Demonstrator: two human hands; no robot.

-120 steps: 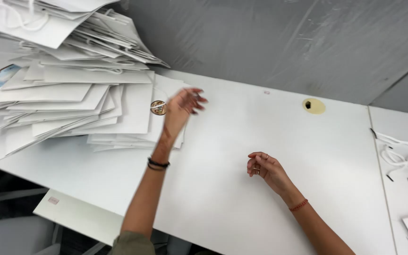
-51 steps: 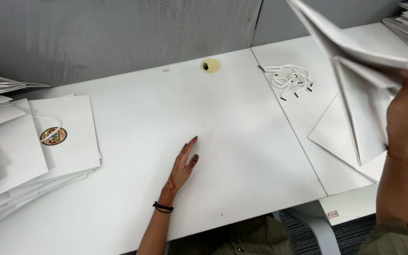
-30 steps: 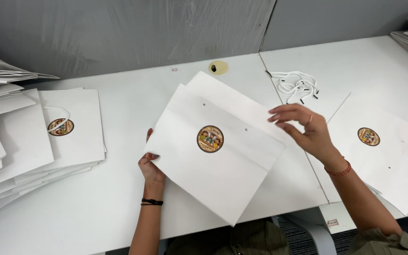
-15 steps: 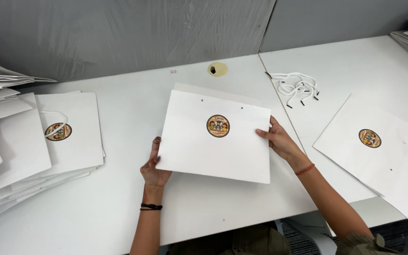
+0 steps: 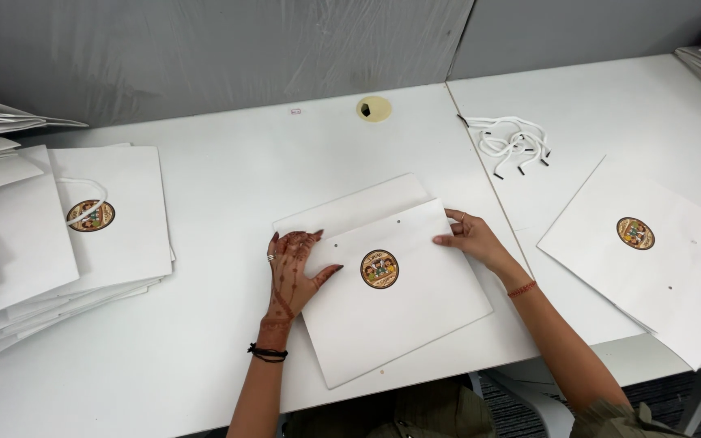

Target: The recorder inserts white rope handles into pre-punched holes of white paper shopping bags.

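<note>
A flat white paper bag with a round colourful sticker lies on the white table in front of me. My left hand rests flat on the bag's left edge, fingers spread. On the bag's upper right edge my right hand pinches the top panel with its fingertips. The bag's folded base flap shows behind the front panel.
A stack of finished white bags with cord handles lies at the left. Loose white cords lie at the back right. More flat bags sit at the right, overhanging the table's front edge. A round yellow disc is near the wall.
The bag has been turned and laid flat nearer to me. My left hand moved onto its left edge and my right hand to its upper right edge.
</note>
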